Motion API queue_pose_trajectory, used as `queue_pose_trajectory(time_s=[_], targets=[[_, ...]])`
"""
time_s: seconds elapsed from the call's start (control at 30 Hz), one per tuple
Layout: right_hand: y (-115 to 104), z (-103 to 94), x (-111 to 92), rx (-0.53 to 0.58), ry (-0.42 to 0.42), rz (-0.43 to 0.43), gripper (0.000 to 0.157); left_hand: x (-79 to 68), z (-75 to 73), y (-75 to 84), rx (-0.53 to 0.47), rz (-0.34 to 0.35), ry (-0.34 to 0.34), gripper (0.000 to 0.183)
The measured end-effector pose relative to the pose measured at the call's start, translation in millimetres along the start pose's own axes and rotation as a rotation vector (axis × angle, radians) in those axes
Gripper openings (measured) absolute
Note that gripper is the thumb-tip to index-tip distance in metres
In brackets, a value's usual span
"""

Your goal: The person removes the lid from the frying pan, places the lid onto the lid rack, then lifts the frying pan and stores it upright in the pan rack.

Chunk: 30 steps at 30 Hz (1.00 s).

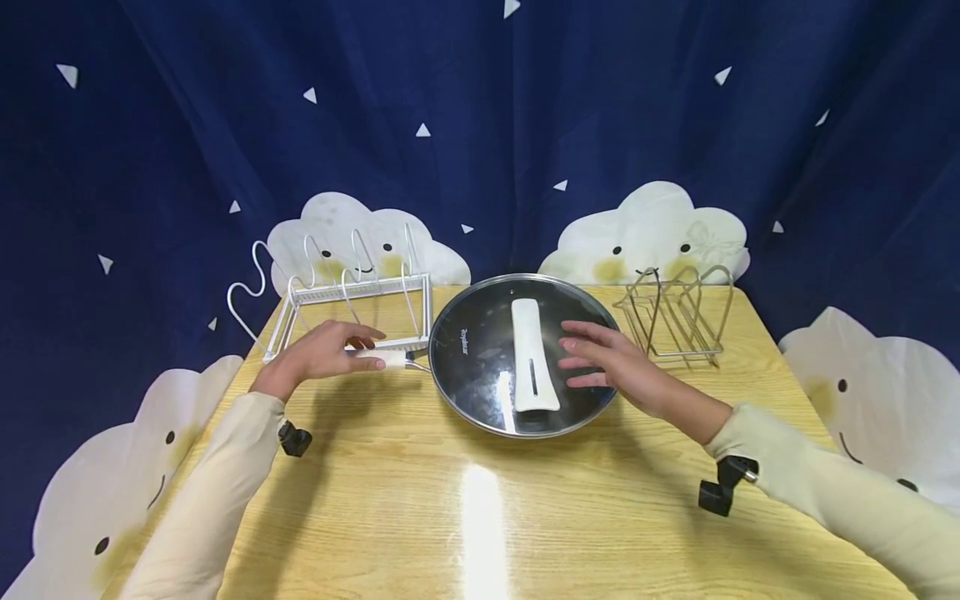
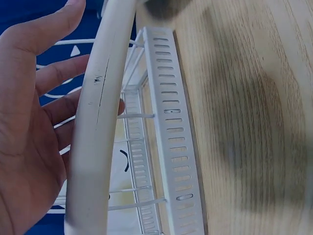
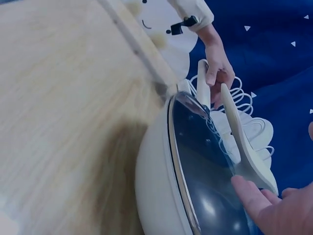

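Note:
A white wok with a dark-looking glass lid stands at the middle of the table. The lid's long white handle rises on top. My left hand is at the wok's cream handle. In the left wrist view, its fingers reach loosely behind that handle, and the thumb stands away from it. On the other side, my right hand hovers over the lid's right part with fingers spread. One fingertip appears close to the lid handle in the right wrist view; contact is unclear.
Behind my left hand is a white wire rack with looped dividers. A smaller metal wire rack stands at the back right of the wooden table. A dark blue curtain with cloud prints hangs behind and around the table.

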State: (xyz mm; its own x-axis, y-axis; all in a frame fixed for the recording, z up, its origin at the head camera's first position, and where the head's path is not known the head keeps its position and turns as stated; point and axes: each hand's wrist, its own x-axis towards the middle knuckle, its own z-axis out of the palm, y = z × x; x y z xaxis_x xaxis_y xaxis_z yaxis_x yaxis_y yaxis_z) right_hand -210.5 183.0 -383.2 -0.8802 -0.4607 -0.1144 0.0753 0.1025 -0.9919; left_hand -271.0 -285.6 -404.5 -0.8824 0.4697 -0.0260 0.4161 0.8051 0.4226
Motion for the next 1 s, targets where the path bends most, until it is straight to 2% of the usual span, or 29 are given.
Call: queue_pose_trajectory(time_s=[0.17, 0.4, 0.6, 0.87, 1.0], targets=[[3, 6.1, 4, 0.056, 0.028, 0.058, 0.067, 1.4, 1.4, -3.9, -0.1, -0.028, -0.029, 0.056], [10, 16.4, 10, 0.087, 0.053, 0.119, 0.072, 3.9, 4.0, -6.8, -0.172, 0.005, -0.047, 0.045], [14, 27.8, 14, 0.147, 0.072, 0.153, 0.074, 3.0, 6.8, -8.0, -0.193, -0.013, -0.068, 0.038], [15, 40.4, 17, 0.269, 0.08, 0.185, 0.074, 1.5, 6.5, -8.6, -0.191, -0.004, -0.039, 0.038], [17, 46.1, 18, 0.292, 0.059, 0.187, 0.064, 2.1, 7.4, -9.4, -0.179, -0.006, -0.027, 0.035]])
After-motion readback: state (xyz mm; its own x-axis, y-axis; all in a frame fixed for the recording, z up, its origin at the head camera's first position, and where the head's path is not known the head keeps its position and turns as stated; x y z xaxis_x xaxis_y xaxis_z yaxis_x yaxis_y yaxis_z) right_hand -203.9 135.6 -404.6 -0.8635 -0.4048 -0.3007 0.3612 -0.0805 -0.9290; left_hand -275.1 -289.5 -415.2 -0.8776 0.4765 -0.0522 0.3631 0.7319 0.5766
